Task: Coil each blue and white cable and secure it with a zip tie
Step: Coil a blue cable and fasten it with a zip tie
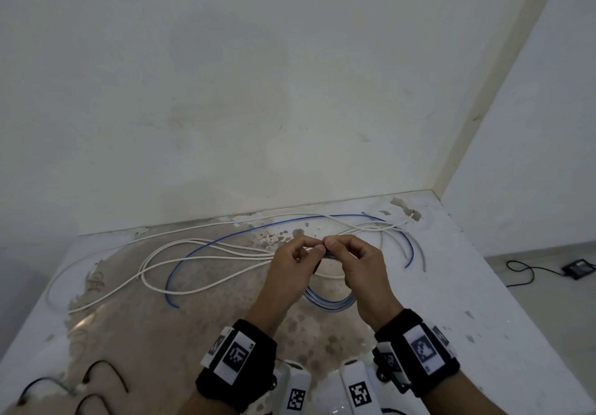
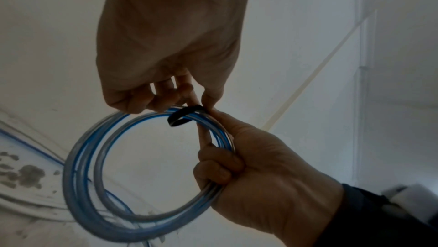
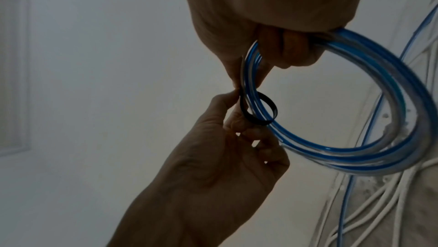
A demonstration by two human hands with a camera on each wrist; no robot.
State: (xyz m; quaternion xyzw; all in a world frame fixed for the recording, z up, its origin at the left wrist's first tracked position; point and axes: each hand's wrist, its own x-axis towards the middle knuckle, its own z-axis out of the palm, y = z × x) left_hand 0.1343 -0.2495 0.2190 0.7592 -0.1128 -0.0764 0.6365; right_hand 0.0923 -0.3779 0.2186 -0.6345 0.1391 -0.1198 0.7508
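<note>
Both hands were up off the bench, close together, fingertips nearly meeting over a coil of blue and white cable. The coil hung below and between them, clear of the bench top.

The right hand had its lower fingers curled through the ring, gripping the bundled turns, while its thumb and forefinger pinched at the top of the coil. The left hand pinched the other side of the same spot. Between the two sets of fingertips a black zip tie was looped loosely round the turns, a small open ring with slack in it, not drawn tight against the cable. From the left wrist view the tie sat right at the top of the coil, touching the right thumb.

Behind the hands, loose white cables and a blue cable lay sprawled across the bench toward the wall. More zip ties, black and curved, lay at the near left corner, well apart from the hands. A dark box with a cord sat on the floor to the right.
</note>
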